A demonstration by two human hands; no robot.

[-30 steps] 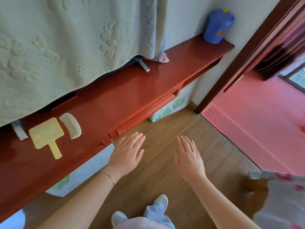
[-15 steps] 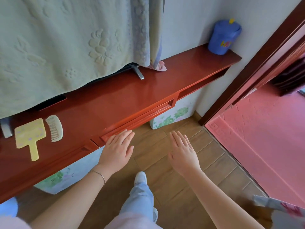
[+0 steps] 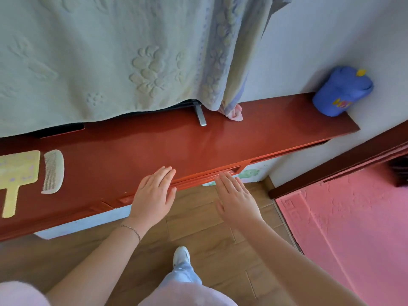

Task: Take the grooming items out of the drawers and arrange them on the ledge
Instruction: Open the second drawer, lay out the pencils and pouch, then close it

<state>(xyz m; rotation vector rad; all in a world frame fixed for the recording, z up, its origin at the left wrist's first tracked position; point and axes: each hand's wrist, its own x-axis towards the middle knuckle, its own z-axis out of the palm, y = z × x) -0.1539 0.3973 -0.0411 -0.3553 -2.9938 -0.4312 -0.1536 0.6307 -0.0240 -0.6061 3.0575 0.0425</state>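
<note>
Only the head cam here, so one view to go through. Over the last second both hands moved up from mid-air over the floor to the front edge of the red ledge (image 3: 198, 146). The left hand (image 3: 153, 193) sat in the middle of the frame, flat, fingers stretched and held together, its fingertips (image 3: 165, 172) over the lip of the ledge. It gripped nothing. The right hand (image 3: 237, 197) was just right of it, also flat and empty, fingertips at the recessed pull of the drawer (image 3: 207, 176) under the ledge. I couldn't tell if either hand was actually pressing on the wood or just hovering over it. The two hands stayed apart from each other.

The view also swung, so the yellow hand mirror (image 3: 16, 173) and the comb (image 3: 53, 171) slid to the far left edge of the frame. They lay on the ledge side by side, close together. A blue cup (image 3: 341, 93) stood at the ledge's far end, upper right.

My read: two grooming items were already out and placed, and this drawer front looked shut, so the hands had lined up to open the next one. Whatever's inside was hidden.
</note>
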